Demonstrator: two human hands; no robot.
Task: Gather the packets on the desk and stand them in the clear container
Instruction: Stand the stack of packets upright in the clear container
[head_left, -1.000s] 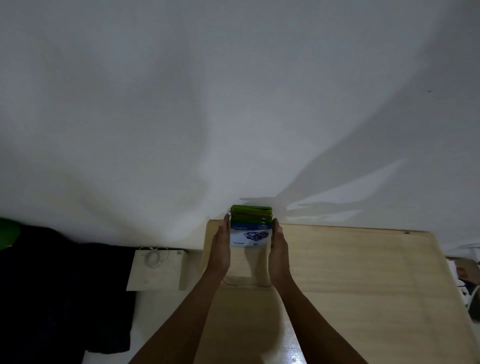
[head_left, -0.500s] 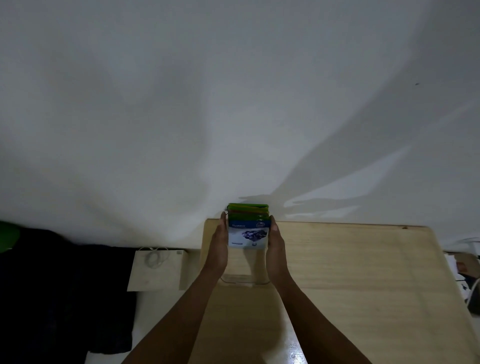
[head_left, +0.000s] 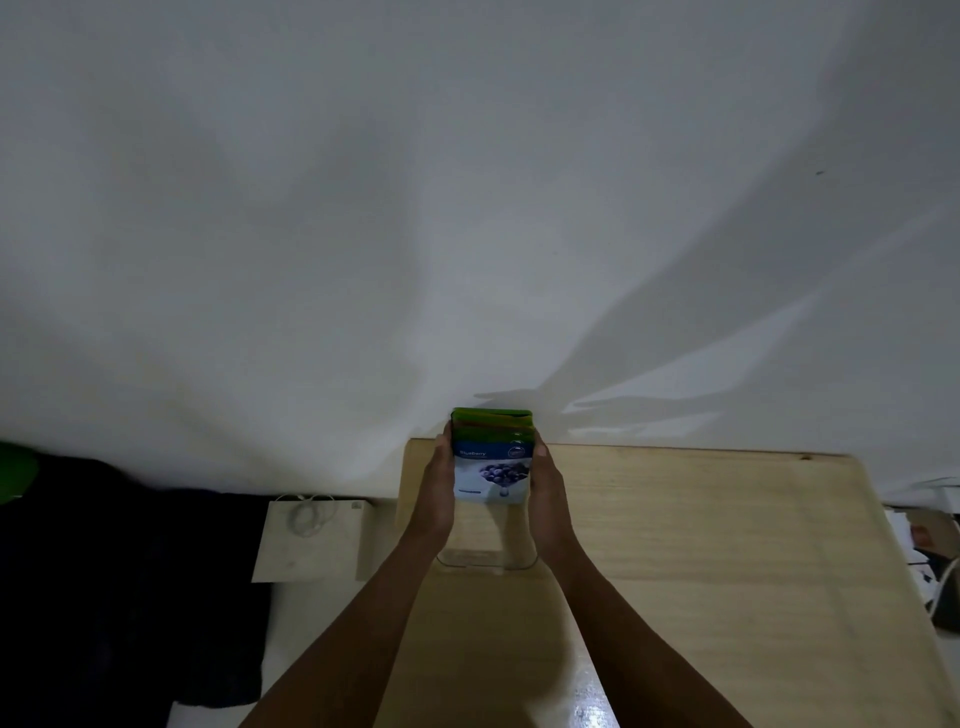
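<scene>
A stack of packets (head_left: 492, 467) stands upright in the clear container (head_left: 485, 558) near the desk's far left corner. The front packet is white and blue with a blueberry picture; green packets show behind it. My left hand (head_left: 439, 493) presses flat against the left side of the stack and my right hand (head_left: 548, 493) against the right side. The container's front rim shows between my wrists; its walls are mostly hidden by my hands.
The light wooden desk (head_left: 701, 545) runs to the right and towards me. A white wall rises right behind the packets. A small white box with a coiled cable (head_left: 311, 535) sits left of the desk, beside dark cloth (head_left: 104, 571). Clutter (head_left: 930, 540) lies past the right edge.
The hands and packets have stayed together at the container; the view has shifted slightly, with the stack sitting a little lower between the palms.
</scene>
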